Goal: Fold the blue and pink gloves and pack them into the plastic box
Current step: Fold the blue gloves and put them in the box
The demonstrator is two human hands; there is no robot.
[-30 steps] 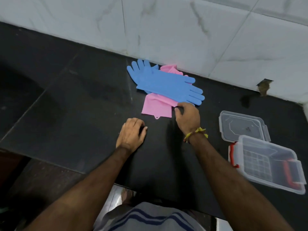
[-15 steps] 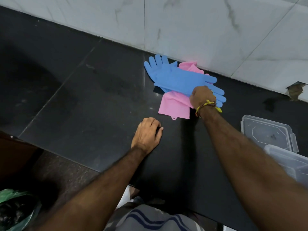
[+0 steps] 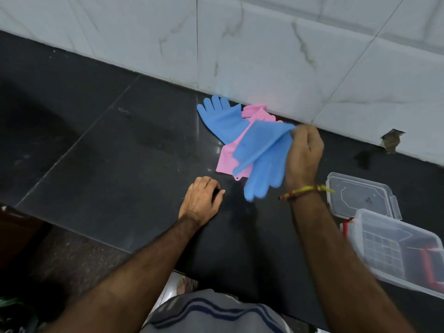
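The soft blue rubber glove (image 3: 262, 155) hangs lifted above the flat pink rubber gloves (image 3: 230, 157), pinched at its middle by the right hand (image 3: 304, 155), whose fingers curl round it. To fold cleanly, lay it flat on the black stone surface (image 3: 120, 152) nearer the person than the pink gloves, cuff over fingertips. The left hand (image 3: 201, 200) rests there, fingers loosely curled, holding nothing; the clear plastic box (image 3: 396, 251) waits right of them.
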